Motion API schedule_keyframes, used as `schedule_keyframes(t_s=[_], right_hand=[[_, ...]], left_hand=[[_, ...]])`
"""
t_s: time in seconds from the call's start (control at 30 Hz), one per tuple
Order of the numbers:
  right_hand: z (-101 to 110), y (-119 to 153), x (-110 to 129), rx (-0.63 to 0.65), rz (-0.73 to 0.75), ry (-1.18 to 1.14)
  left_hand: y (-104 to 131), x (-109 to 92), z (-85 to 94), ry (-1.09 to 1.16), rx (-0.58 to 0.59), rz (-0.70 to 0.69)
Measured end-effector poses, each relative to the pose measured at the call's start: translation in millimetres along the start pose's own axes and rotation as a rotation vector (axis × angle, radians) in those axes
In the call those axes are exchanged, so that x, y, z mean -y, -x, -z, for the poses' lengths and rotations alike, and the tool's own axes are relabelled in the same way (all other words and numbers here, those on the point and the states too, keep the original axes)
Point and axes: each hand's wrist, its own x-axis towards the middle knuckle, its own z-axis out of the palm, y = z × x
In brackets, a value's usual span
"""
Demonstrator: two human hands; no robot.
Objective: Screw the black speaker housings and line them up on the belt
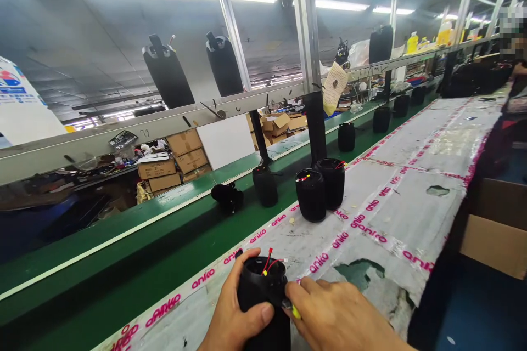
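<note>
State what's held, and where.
Left hand: black cylinder, around its side near the open top. Right hand: yellow-ended tool, gripped at its yellow part; tip against the cylinder.

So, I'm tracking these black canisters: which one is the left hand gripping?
The nearest canister, with a red connector above its rim; no other touches the left hand.

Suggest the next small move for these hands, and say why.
Probably the left hand should brace the black cylinder firmly before the right hand moves the yellow-handled tool: the tool is at the cylinder's side, below the rim, and red wires with a red connector stick up from the open top.
</note>
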Motion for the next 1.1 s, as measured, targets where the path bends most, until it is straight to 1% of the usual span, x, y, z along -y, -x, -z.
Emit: schedule_keyframes(t_s=[0.1, 0.2, 0.3, 0.4, 0.43, 0.5, 0.6, 0.67, 0.87, 1.0, 1.1], right_hand=[[2.2, -1.1, -0.5, 0.020, 0.008, 0.034], [4.0, -1.7, -0.5, 0.014, 0.015, 0.043], [2.4, -0.6, 0.1, -0.027, 0.024, 0.035], [1.2, 1.5, -0.1, -0.117, 0.011, 0.038], [1.8, 2.1, -0.7, -0.129, 0.009, 0.039], [4.6, 3.0, -2.4, -0.103, 0.014, 0.041], [11.0, 2.7, -5.1, -0.014, 0.030, 0.049], [14.5, 1.3, -6.7, -0.007, 0.039, 0.063], [17.6, -2.1, -12.8, 0.006, 0.141, 0.070], [16.7, -1.4, -15.8, -0.039, 0.137, 0.077], [17.4, -0.8, -16.8, -0.007, 0.147, 0.083]], left_hand=[[0.8, 0.3, 1.2, -0.021, -0.021, 0.004], [0.5, 0.2, 0.3, -0.039, -0.030, -0.017], [0.9, -0.1, -1.6, -0.040, -0.029, -0.041], [2.2, -0.5, -3.6, -0.046, -0.005, -0.035], [2.6, -0.6, -4.1, -0.046, 0.003, -0.029], [3.2, -0.6, -5.0, -0.047, 0.011, -0.019], [3.4, -0.7, -5.8, -0.052, 0.018, -0.012], [3.3, -1.1, -6.2, -0.049, 0.020, -0.013], [3.4, -2.9, -8.6, -0.001, 0.026, -0.022], [3.3, -1.0, -8.2, 0.034, 0.050, -0.020], [3.1, 1.0, -6.6, -0.009, 0.047, -0.012]])
